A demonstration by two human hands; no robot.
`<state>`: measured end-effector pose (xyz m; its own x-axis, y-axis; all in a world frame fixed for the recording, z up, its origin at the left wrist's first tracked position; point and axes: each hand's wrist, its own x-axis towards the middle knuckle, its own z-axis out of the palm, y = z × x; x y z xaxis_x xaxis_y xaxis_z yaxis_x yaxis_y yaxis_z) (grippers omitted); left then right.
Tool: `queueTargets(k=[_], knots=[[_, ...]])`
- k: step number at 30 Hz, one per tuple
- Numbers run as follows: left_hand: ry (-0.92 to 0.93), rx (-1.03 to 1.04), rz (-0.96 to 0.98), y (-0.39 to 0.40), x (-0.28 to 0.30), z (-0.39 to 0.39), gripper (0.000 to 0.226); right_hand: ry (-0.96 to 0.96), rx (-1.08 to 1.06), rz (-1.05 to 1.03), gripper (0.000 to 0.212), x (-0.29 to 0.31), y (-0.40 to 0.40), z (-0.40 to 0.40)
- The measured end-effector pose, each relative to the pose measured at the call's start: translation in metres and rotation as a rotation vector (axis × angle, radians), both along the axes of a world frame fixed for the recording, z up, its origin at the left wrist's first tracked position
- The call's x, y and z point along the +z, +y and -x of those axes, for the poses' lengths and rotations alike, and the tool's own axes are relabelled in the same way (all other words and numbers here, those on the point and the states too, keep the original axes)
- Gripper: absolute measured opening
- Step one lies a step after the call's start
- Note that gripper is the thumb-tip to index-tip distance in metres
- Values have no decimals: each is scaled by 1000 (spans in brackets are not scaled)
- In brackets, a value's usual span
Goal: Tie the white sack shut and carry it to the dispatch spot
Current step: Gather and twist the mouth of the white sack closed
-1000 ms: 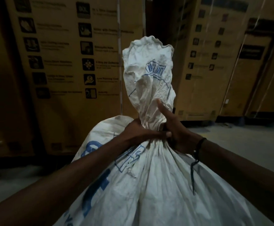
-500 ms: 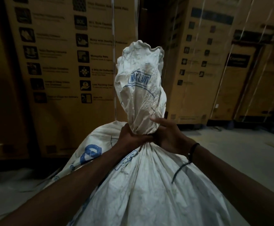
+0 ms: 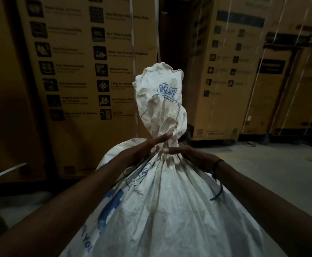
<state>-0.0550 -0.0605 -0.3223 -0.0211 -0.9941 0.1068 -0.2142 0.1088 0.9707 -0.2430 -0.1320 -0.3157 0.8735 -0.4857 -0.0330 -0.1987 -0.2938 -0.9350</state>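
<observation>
Sack stands on the floor right in front, neck bunched but no knot or string showing. Left hand has straight fingers pressed on the neck; right hand wraps it from the other side. I'd squeeze low and tight before tying. It's bulging full, can't tell with what. Boxes behind are shut.

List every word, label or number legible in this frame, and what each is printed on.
"Mosquito Nets": left cardboard box, beside an icon, only faintly readable.
"Yol": blue fragment low on the white sack, cut off by folds.
Blue boxed print on the sack's gathered top: crumpled and apparently reversed, unreadable.
Other feature lines on the left box: blurred.
Labels on the right boxes: too small and dark.
</observation>
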Motion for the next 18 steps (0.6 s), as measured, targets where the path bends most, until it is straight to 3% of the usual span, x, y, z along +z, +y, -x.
queueTargets(k=[2, 4, 5, 10, 13, 16, 17, 18], knots=[[31, 48, -77, 9, 3, 6, 76, -65, -58, 19, 37, -7, 8, -14], [169, -21, 71, 9, -6, 12, 43, -155, -135, 36, 51, -14, 11, -27], [254, -51, 99, 13, -2, 13, 42, -166, -161, 59, 55, -17, 10, -32], [239, 103, 183, 5, -8, 7, 56, -159, -285, 160, 81, -28, -10, -43], [239, 74, 245, 3, -15, 2, 42, -151, -382, 193, 72, -47, -30, -56], [286, 90, 311, 2, -10, 4, 32, -226, -534, 179, 35, -79, -60, -68], [330, 72, 262, 0, -7, 4, 53, -257, -541, 133, 43, -84, -63, -68], [343, 18, 195, 1, -7, 4, 84, -276, -535, 84, 66, -82, -62, -66]])
